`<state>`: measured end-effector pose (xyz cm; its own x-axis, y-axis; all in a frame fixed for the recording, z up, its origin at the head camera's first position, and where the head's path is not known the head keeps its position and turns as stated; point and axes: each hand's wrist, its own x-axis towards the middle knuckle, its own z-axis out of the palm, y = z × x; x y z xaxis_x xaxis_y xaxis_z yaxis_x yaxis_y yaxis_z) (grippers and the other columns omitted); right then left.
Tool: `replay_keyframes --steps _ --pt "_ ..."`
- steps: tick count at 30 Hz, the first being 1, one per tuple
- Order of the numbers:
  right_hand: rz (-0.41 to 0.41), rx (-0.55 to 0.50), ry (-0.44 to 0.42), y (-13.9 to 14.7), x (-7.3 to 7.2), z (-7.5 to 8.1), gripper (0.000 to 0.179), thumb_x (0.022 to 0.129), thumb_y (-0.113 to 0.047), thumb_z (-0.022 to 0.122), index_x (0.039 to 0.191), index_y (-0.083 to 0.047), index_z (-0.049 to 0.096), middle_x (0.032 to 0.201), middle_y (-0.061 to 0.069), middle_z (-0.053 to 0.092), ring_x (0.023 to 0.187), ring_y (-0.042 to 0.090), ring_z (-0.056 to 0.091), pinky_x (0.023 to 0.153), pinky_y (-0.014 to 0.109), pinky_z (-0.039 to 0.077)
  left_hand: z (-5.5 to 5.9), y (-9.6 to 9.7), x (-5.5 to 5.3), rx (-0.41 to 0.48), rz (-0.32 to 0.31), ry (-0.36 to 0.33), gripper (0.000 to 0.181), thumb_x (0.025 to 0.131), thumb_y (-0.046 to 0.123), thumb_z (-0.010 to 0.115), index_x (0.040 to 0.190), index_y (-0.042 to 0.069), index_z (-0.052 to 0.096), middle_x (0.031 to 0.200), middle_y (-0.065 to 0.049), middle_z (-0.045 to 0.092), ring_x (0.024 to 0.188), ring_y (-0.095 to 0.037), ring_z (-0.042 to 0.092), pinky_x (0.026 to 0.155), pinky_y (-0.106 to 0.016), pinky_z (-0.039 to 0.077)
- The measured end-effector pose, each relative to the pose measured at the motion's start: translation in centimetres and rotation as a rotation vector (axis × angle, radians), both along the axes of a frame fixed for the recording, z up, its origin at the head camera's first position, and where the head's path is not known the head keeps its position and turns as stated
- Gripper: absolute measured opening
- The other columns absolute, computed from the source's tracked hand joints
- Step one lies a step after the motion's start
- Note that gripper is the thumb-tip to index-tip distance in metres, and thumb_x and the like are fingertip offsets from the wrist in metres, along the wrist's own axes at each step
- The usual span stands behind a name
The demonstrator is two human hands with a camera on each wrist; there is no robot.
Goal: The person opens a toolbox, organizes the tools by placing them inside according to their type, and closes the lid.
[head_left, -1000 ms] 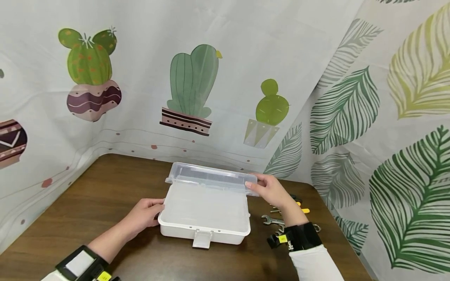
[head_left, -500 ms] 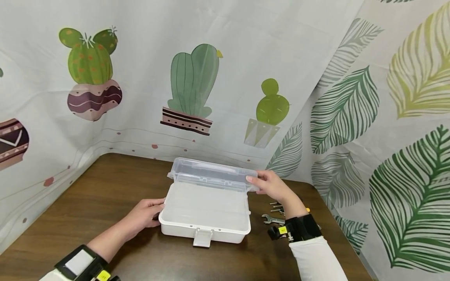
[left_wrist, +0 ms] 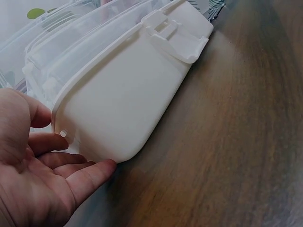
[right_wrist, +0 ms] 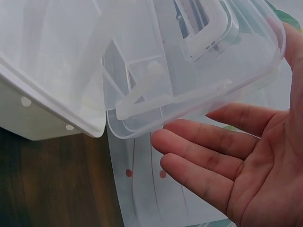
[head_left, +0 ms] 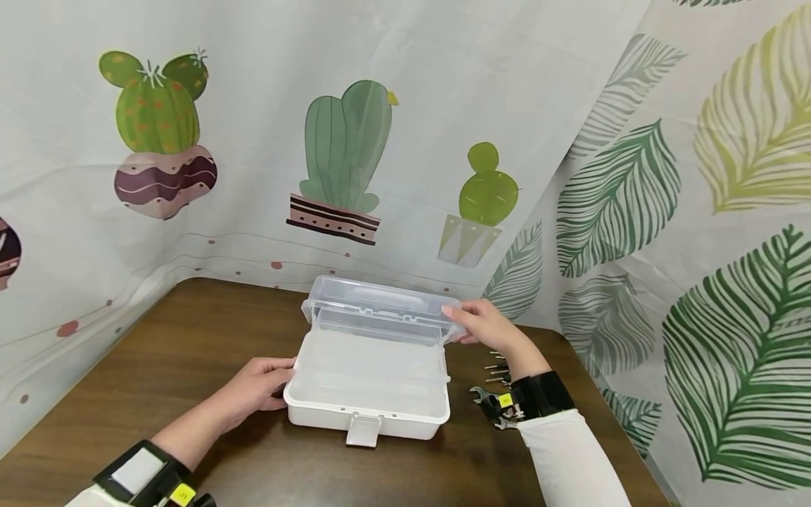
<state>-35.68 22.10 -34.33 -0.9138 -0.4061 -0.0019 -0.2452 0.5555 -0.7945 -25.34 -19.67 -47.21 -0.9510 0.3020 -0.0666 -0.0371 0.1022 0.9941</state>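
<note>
A white plastic storage box (head_left: 323,417) lies on the table with its clear lid (head_left: 380,292) swung up at the far side. My left hand (head_left: 260,387) holds the box's left side. In the left wrist view, the thumb and fingers of that hand (left_wrist: 42,175) are at the corner of the white wall (left_wrist: 123,90). My right hand (head_left: 488,327) grips the lid's right end, thumb on its near face. Seen from the right wrist, the other fingers (right_wrist: 208,161) extend behind and below the clear plastic (right_wrist: 208,85). A latch (head_left: 364,430) hangs down at the box's front.
Right of the box, wrenches (head_left: 505,424) and several thin metal shafts (head_left: 497,367) lie on the brown table (head_left: 209,331), partly hidden by my right forearm. A white curtain (head_left: 253,141) printed with cacti hangs behind the table, and a leaf-printed one stands at the right.
The lid has tilted further up and back, with my right hand moving along with it. My left hand stays at the box's left side.
</note>
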Motion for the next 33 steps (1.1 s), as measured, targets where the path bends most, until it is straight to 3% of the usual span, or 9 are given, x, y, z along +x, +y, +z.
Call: replay_keyframes --steps 2,6,8,10,13,19,23,28,33 --pt "-0.001 0.013 0.015 -0.1 -0.2 0.1 0.050 0.099 -0.045 0.061 0.111 0.003 0.072 0.091 0.010 0.072 0.082 0.017 0.070 0.087 0.049 0.062 0.0 0.0 0.0 -0.001 0.014 -0.004 0.055 0.106 0.022 0.052 0.151 -0.007 0.044 0.149 -0.028 0.052 0.117 -0.020 0.065 0.094 -0.049 0.059" --pt "-0.007 -0.007 0.018 -0.4 -0.8 0.1 0.048 0.099 -0.044 0.060 0.105 0.002 0.071 0.089 -0.001 0.066 0.086 0.011 0.065 0.095 0.049 0.059 0.1 0.2 0.1 -0.006 0.044 -0.004 0.052 0.103 0.017 0.052 0.149 -0.007 0.048 0.148 -0.027 0.054 0.115 -0.021 0.066 0.092 -0.047 0.060" --pt "-0.015 -0.045 -0.010 -0.4 -1.3 -0.1 0.049 0.099 -0.044 0.060 0.108 0.003 0.070 0.094 0.002 0.069 0.092 0.012 0.065 0.100 0.049 0.056 0.1 0.3 0.2 -0.004 0.043 -0.001 0.052 0.102 0.016 0.053 0.148 -0.008 0.048 0.148 -0.028 0.054 0.114 -0.021 0.066 0.091 -0.047 0.060" --pt "-0.024 -0.089 -0.045 -0.4 -1.8 -0.3 0.052 0.098 -0.043 0.059 0.118 0.004 0.069 0.110 0.009 0.073 0.104 0.016 0.068 0.104 0.049 0.054 0.2 0.3 0.3 0.000 0.039 0.001 0.052 0.102 0.015 0.053 0.147 -0.009 0.049 0.148 -0.029 0.053 0.114 -0.020 0.066 0.091 -0.047 0.060" --pt "-0.036 -0.136 -0.101 -0.5 -2.4 -0.4 0.060 0.099 -0.045 0.057 0.133 0.004 0.063 0.127 0.016 0.069 0.114 0.021 0.067 0.108 0.048 0.052 0.1 0.3 0.4 0.002 0.031 0.003 0.052 0.101 0.014 0.052 0.147 -0.010 0.048 0.148 -0.029 0.053 0.114 -0.020 0.066 0.089 -0.047 0.061" --pt "-0.065 -0.190 -0.185 -1.1 -3.4 -0.2 0.067 0.099 -0.051 0.055 0.142 0.001 0.056 0.138 0.023 0.062 0.107 0.022 0.071 0.105 0.046 0.054 0.1 0.2 0.5 0.003 0.036 0.011 0.052 0.101 0.014 0.053 0.146 -0.011 0.049 0.147 -0.030 0.054 0.114 -0.020 0.066 0.088 -0.048 0.061" --pt "-0.094 -0.202 -0.241 -1.5 -4.1 0.1 0.072 0.098 -0.057 0.054 0.139 0.002 0.058 0.131 0.024 0.068 0.093 0.018 0.073 0.096 0.043 0.058 0.1 0.0 0.7 -0.003 0.046 0.011 0.050 0.101 0.013 0.052 0.145 -0.011 0.051 0.145 -0.030 0.056 0.112 -0.021 0.067 0.086 -0.048 0.062" --pt "-0.145 -0.225 -0.314 -1.5 -4.9 0.0 0.090 0.096 -0.072 0.046 0.133 0.009 0.060 0.100 0.010 0.078 0.080 0.019 0.075 0.084 0.040 0.061 0.2 0.1 0.8 -0.016 0.064 0.006 0.048 0.099 0.012 0.052 0.142 -0.010 0.054 0.140 -0.028 0.060 0.109 -0.023 0.068 0.082 -0.048 0.062" --pt "-0.139 -0.295 -0.347 -1.2 -5.0 -0.8 0.103 0.094 -0.082 0.034 0.144 0.007 0.050 0.089 0.006 0.077 0.079 0.022 0.076 0.086 0.044 0.062 0.2 0.2 0.7 -0.017 0.074 0.007 0.048 0.097 0.010 0.051 0.141 -0.011 0.056 0.137 -0.027 0.062 0.107 -0.022 0.069 0.080 -0.048 0.063"
